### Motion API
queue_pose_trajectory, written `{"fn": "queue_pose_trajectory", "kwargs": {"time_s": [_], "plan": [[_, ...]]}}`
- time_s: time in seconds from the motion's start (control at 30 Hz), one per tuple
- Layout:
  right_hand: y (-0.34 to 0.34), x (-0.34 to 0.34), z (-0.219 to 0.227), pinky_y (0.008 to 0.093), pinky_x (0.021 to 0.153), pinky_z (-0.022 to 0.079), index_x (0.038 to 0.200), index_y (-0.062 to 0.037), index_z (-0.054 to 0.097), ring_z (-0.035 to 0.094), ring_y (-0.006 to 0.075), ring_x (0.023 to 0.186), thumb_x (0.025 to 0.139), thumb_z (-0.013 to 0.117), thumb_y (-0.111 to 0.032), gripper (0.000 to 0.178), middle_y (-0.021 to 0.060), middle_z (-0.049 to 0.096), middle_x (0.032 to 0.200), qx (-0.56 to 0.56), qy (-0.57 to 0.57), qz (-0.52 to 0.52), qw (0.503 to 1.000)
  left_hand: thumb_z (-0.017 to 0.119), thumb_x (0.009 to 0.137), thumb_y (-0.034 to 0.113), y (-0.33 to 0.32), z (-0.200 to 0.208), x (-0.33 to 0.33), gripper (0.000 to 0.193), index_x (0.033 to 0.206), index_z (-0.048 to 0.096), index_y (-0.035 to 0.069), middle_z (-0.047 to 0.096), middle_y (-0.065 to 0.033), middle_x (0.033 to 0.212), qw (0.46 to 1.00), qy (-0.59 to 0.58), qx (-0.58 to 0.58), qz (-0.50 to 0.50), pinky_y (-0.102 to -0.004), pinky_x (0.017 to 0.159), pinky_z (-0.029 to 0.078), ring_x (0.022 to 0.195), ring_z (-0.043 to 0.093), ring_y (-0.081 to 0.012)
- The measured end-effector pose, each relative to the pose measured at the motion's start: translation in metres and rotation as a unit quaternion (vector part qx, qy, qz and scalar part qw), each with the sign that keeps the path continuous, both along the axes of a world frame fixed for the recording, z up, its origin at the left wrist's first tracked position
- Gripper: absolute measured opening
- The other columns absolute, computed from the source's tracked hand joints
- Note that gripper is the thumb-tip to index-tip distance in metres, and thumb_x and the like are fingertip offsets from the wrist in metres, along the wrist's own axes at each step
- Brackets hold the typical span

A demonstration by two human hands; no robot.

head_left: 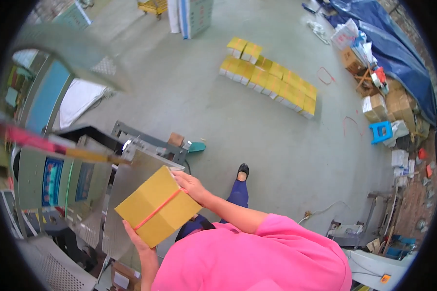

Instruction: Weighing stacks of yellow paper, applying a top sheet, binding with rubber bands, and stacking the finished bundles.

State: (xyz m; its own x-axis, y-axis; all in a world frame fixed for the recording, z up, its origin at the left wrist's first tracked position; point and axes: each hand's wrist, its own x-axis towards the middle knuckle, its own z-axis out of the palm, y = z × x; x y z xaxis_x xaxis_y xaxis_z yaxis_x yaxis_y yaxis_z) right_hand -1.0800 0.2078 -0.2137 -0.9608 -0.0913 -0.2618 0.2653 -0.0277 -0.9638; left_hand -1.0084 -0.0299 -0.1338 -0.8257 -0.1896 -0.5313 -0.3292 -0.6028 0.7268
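Between my two hands is a block-shaped bundle (155, 213) with a yellow top, bound across the middle by a red strap. My left hand (139, 240) grips its near left edge, with the thumb along the side. On the far right side, my right hand (193, 188) presses its fingers against the bundle. The bundle is tilted above the metal tabletop (112, 233) of a machine; I cannot tell whether it touches. A blurred pink and yellow strip (43, 140) reaches in from the left toward the machine. The underside of the bundle is hidden.
Rows of similar yellow-topped bundles (272, 80) stand on the floor ahead. A grey machine cabinet (34, 174) is at the left. Along the right lie cardboard boxes (400, 102), a blue stool (381, 132) and a blue tarp (398, 48). A cable (325, 209) crosses the floor.
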Motion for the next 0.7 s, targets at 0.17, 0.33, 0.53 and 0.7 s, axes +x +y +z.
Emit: {"fn": "queue_pose_trajectory", "kwargs": {"time_s": [0.17,0.33,0.53,0.7], "plan": [[0.172,-0.008,0.003,0.0293,0.105,0.038,0.143,-0.0046,0.044,0.048,0.0132,0.125,0.105,0.042,-0.033,0.048,0.0047,0.052,0.138,-0.178,-0.064,-0.119,0.975,0.038,0.100,0.056,0.161,-0.004,-0.068,0.062,0.139,0.046,0.008,0.055,-0.0090,0.134,0.992,-0.005,-0.021,-0.121,-0.0386,0.099,0.045,0.119,0.055,-0.0239],[0.324,-0.026,0.017,0.0294,0.103,0.039,0.138,-0.0026,0.050,0.051,0.0164,0.123,0.103,0.045,-0.035,0.048,0.0081,0.054,0.137,-0.209,-0.116,-0.197,0.951,0.041,0.100,0.053,0.307,-0.011,-0.123,0.059,0.138,0.047,0.009,0.056,-0.0085,0.132,0.978,-0.029,0.032,-0.202,-0.0373,0.098,0.046,0.118,0.057,-0.0234],[0.447,-0.082,0.023,0.0296,0.101,0.041,0.143,-0.0046,0.045,0.051,0.0169,0.121,0.103,0.043,-0.040,0.053,0.0084,0.052,0.138,-0.222,-0.199,-0.204,0.933,0.043,0.101,0.049,0.430,-0.018,-0.199,0.055,0.136,0.047,0.007,0.057,-0.0091,0.129,0.962,-0.062,0.045,-0.261,-0.0382,0.096,0.049,0.115,0.058,-0.0235],[0.531,-0.142,-0.028,0.0314,0.101,0.043,0.144,-0.0059,0.044,0.050,0.0184,0.124,0.103,0.043,-0.043,0.055,0.0099,0.050,0.139,-0.292,-0.220,-0.218,0.905,0.045,0.101,0.043,0.512,-0.068,-0.290,0.050,0.133,0.048,0.005,0.057,-0.0098,0.126,0.945,-0.053,0.078,-0.312,-0.0379,0.097,0.047,0.115,0.056,-0.0220]]}}
